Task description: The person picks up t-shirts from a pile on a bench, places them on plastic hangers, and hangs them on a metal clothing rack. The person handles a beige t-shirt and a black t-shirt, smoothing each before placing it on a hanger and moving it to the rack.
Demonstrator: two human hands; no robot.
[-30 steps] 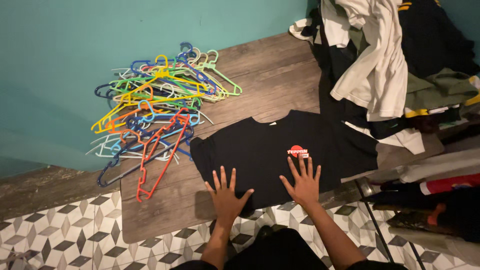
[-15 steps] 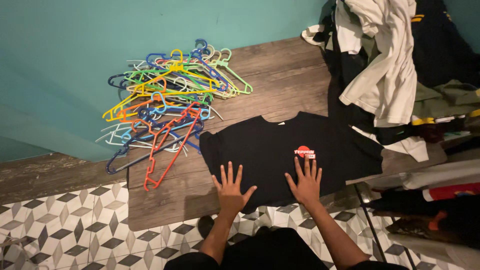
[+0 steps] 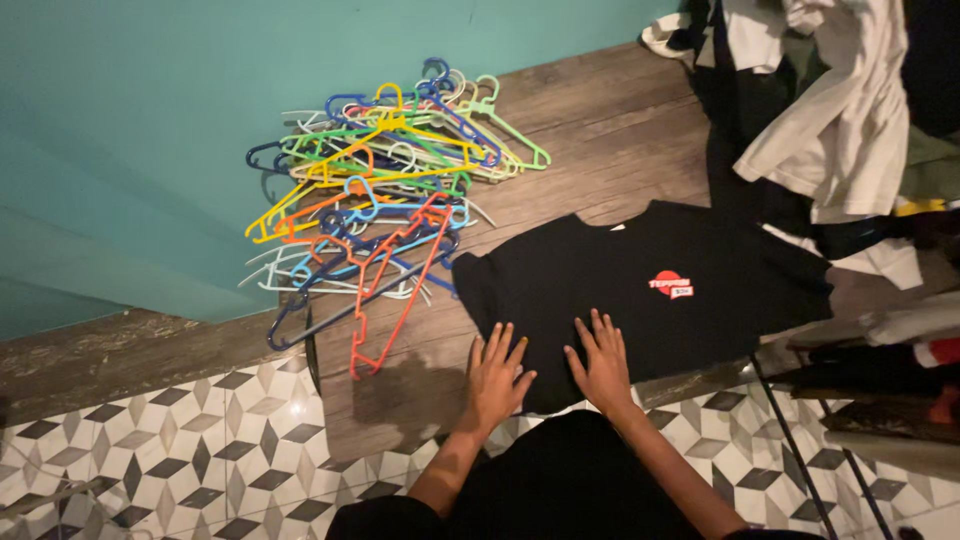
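both the left hand and the right hand press flat, fingers spread open, on the black cotton t-shirt, gripping nothing.

The person's 2 bare forearms show no sleeves, watch or bracelet. The left hand and right hand wear no gloves or rings. Plain black clothing, without visible pattern, covers the lap below.
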